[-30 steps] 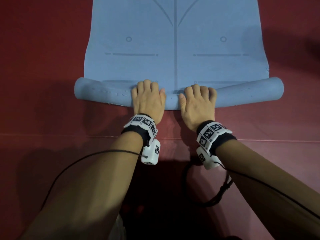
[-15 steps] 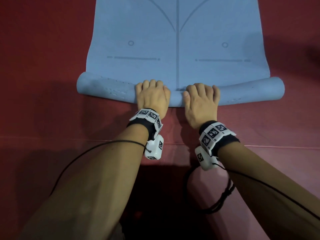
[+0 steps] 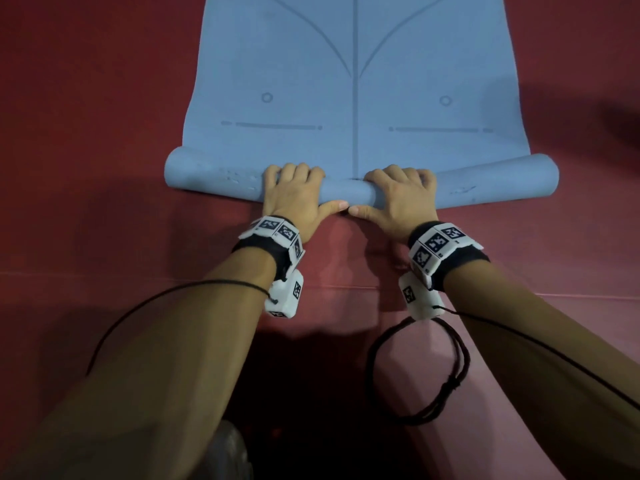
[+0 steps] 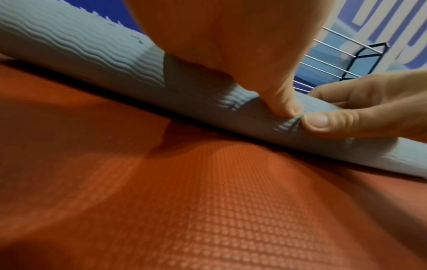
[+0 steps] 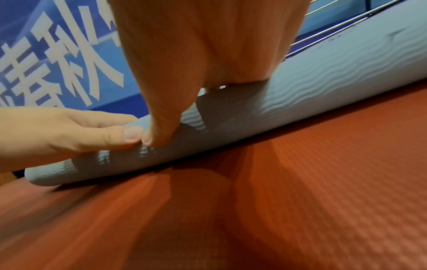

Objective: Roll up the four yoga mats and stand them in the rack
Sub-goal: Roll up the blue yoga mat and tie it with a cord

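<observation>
Blue yoga mat, partly rolled, unrolled length toward 12 o'clock on red floor. Left hand, right hand: fingers curled over roll, thumbs behind, likely keeping it tight.

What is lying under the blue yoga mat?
The blue yoga mat lies on a red padded floor, which shows on both sides. Both hands grip its rolled end. What lies beneath the flat part is covered.

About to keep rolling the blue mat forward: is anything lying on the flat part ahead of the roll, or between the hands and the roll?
Nothing visible. The left hand and right hand already grip the rolled part directly, thumbs on its near side. The flat stretch of the blue mat ahead carries only printed lines. The rack does not show in the head view.
</observation>
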